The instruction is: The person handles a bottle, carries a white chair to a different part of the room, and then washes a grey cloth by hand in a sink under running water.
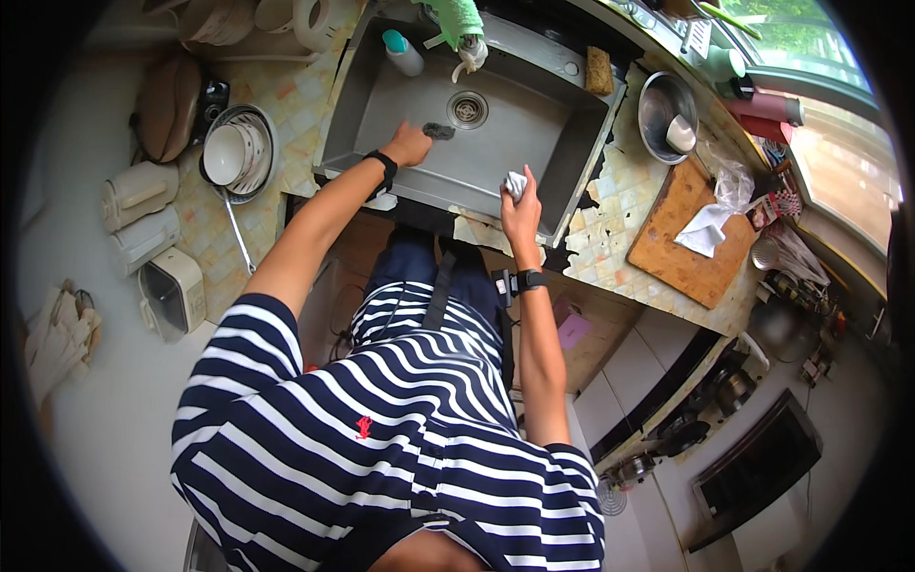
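A grey sink basin [400, 107] lies in front of me with a round strainer drain [467, 110] in its floor. My left hand [411, 145] is down inside the basin with its fingers bent. At its fingertips is a dark steel wool scrubber [439, 131]; whether the fingers grip it or only meet it is unclear. Over the basin's near right part, my right hand [524, 207] holds a crumpled white cloth [515, 186], the index finger pointing up beside it. A white bottle with a teal cap [404, 53] leans in the far left corner of the basin.
A green cloth [457, 21] hangs over the faucet. A brown sponge [599, 71] sits on the right rim. Rightward are a metal bowl [666, 114] and a wooden cutting board [686, 236] bearing a white cloth [704, 230]. Leftward, a pan handle [238, 232] juts out beside stacked bowls [229, 154].
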`<state>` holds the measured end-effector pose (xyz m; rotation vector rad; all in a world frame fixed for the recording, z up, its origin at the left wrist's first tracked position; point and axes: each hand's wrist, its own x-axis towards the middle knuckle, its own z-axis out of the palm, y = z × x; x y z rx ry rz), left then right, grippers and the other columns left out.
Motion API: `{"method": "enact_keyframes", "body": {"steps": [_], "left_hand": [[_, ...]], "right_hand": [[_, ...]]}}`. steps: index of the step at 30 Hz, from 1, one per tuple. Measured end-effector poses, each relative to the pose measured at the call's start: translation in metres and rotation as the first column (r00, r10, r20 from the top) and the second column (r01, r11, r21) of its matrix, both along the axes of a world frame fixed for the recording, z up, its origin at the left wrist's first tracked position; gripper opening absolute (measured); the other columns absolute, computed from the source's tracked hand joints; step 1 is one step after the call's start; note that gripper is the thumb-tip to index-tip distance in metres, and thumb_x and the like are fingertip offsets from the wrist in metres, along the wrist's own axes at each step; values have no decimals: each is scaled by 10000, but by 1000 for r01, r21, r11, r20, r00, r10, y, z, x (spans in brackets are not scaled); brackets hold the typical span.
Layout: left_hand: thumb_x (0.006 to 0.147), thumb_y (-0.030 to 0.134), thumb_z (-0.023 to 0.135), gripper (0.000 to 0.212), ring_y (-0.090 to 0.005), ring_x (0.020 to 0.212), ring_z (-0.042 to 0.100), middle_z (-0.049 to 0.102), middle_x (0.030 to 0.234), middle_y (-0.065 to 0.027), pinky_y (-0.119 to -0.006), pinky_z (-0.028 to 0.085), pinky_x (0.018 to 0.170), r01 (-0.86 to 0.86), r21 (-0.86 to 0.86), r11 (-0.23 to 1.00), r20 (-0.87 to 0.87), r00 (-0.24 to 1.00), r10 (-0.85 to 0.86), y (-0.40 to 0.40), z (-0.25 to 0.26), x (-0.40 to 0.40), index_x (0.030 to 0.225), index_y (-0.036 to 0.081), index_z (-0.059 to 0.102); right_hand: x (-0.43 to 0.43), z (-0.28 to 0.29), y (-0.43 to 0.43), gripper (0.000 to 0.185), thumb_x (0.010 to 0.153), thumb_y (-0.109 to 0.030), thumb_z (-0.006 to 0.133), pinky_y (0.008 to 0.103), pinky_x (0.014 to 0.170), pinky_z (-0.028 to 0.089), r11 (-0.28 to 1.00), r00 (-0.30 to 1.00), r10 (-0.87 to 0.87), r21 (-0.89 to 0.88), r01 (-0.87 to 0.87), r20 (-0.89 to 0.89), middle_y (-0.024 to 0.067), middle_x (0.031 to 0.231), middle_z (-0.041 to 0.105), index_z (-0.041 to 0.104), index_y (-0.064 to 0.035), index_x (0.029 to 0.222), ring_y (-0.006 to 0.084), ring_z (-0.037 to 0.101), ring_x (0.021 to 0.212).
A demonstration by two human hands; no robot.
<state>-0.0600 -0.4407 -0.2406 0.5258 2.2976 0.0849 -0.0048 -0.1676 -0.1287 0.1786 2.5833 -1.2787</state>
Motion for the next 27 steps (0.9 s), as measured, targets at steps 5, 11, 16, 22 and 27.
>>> {"method": "enact_keyframes", "body": {"steps": [5,11,16,22,27], "left_hand": [[728,62,574,426,-336,1074,538,573,1134,-134,-435,451,877,-513,212,832,64,857,512,-1,-62,-11,1148,126,549],[685,89,637,279,-350,859,620,611,1002,-147,-479,504,678,-582,185,792,-201,767,610,11,-106,-26,961,70,604],[662,104,653,178,-362,799,623,637,851,-164,-465,504,663,-477,245,844,-174,835,522,-5,-103,-44,829,44,639],[630,77,650,202,-338,770,641,666,786,-146,-432,517,652,-184,211,960,105,981,165,-17,-56,-10,826,43,683],[632,42,599,267,-320,782,646,680,807,-134,-405,511,676,-339,330,881,218,936,278,-43,-73,14,876,68,706]], "right_hand": [[31,21,-18,436,819,107,503,288,769,497,921,981,-190,-339,191,36,151,1157,579,514,-41,1228,232,629,899],[42,11,-19,279,805,55,534,255,716,488,955,980,-175,-227,192,93,96,1032,580,584,-8,1072,149,584,848],[24,33,-45,258,841,35,544,253,647,515,916,970,-231,-318,245,80,80,939,602,579,-12,1092,108,575,706],[27,24,-49,250,848,6,559,244,639,513,921,981,-181,-336,195,71,74,926,598,578,-13,1097,102,571,715],[27,24,-47,247,842,-5,572,237,605,507,951,995,-100,-294,92,-10,66,892,591,583,-23,1088,94,566,689]]}}
